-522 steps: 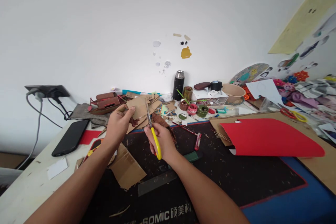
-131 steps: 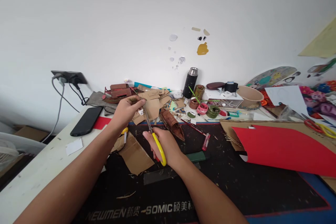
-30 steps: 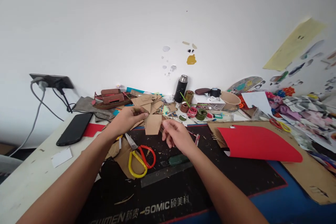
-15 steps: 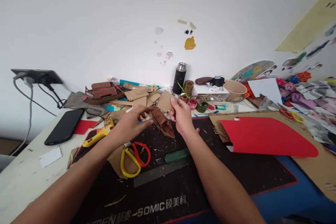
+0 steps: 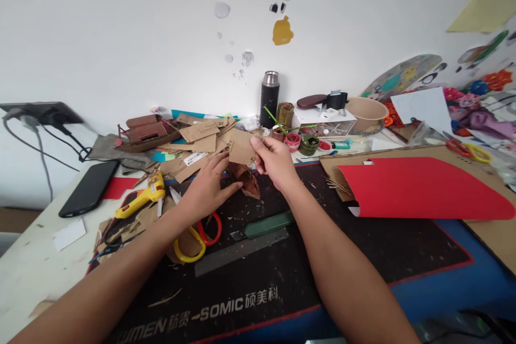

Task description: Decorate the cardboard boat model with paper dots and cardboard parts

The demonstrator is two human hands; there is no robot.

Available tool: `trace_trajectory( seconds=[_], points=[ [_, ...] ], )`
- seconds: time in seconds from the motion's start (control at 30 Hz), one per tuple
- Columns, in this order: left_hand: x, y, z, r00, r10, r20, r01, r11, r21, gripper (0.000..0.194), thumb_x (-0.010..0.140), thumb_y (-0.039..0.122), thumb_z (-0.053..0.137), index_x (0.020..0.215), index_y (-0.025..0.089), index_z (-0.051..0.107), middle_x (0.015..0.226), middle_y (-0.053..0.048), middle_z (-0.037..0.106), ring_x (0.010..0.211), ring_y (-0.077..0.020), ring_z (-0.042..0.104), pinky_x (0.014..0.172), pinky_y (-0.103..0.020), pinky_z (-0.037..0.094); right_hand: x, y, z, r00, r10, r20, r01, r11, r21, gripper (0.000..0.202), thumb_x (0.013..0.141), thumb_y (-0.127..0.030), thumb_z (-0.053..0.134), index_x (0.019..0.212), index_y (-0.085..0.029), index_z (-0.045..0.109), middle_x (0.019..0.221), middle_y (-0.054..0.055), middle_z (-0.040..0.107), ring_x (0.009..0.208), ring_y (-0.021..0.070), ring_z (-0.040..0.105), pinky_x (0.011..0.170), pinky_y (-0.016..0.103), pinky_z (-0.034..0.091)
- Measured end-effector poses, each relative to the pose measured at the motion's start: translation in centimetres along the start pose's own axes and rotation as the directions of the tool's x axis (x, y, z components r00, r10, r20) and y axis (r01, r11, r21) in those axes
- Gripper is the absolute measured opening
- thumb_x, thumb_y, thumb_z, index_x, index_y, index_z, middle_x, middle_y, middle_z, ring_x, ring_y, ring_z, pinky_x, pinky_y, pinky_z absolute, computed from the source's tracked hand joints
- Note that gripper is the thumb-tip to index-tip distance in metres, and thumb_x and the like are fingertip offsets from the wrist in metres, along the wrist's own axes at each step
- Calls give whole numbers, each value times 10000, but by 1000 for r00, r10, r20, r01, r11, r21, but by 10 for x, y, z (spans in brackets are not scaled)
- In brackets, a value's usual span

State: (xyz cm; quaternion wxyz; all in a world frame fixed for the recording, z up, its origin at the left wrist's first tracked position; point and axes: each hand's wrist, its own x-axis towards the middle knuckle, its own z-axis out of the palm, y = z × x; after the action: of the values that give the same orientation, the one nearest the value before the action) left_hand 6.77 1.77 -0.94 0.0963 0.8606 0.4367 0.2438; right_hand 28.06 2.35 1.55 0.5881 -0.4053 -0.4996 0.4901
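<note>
My right hand (image 5: 274,165) pinches a small flat piece of cardboard (image 5: 241,146) between thumb and fingers. It holds the piece just above the far end of a little brown cardboard boat (image 5: 250,183). That boat rests on the black desk mat (image 5: 342,258), its pointed end toward me. On its left is my left hand (image 5: 205,185), fingers apart, with the thumb at the boat's edge; whether it presses on the boat I cannot tell. Scissors (image 5: 189,247) with yellow and red handles lie under my left wrist. Nearer the middle is a green utility knife (image 5: 269,224).
A yellow glue gun (image 5: 141,199) and a black phone (image 5: 89,188) lie at left. Behind are cardboard scraps (image 5: 201,137), a larger brown boat model (image 5: 147,134), a black flask (image 5: 270,99) and paint jars (image 5: 309,144). Red paper (image 5: 419,188) covers the right side.
The view has shifted slightly. My left hand has come closer to the small boat, its thumb now at the edge. The cardboard piece in my right hand now overlaps the boat's far end.
</note>
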Motion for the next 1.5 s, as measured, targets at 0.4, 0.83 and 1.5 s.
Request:
trace_trajectory(
  seconds=[0.4,0.83,1.5],
  points=[
    [14,-7,-19,995,-94,44,101,977,-189,439,937,538,652,1242,233,733,1415,-112,723,1332,-349,647,1191,-524,486,2,-1,-5,998,34,48,-35,999,15,494,900,-630,769,724,-217,562,544,-75,543,373,61,461,362,185,302],
    [11,-27,-37,987,8,158,32,968,-249,503,936,551,658,1330,248,740,1493,-112,690,1375,-360,627,1231,-543,446,0,6,-4,922,289,260,-225,942,-248,321,1023,-321,718,754,-180,614,604,-42,654,405,71,599,351,152,369],
    [6,-32,-51,969,-55,239,128,944,-303,732,909,750,670,1451,257,653,1452,-110,720,1277,-349,707,1115,-502,565,-8,4,2,911,237,338,-66,891,-449,251,1031,-177,650,783,-192,618,713,-14,719,506,109,693,431,184,461]
  ],
)
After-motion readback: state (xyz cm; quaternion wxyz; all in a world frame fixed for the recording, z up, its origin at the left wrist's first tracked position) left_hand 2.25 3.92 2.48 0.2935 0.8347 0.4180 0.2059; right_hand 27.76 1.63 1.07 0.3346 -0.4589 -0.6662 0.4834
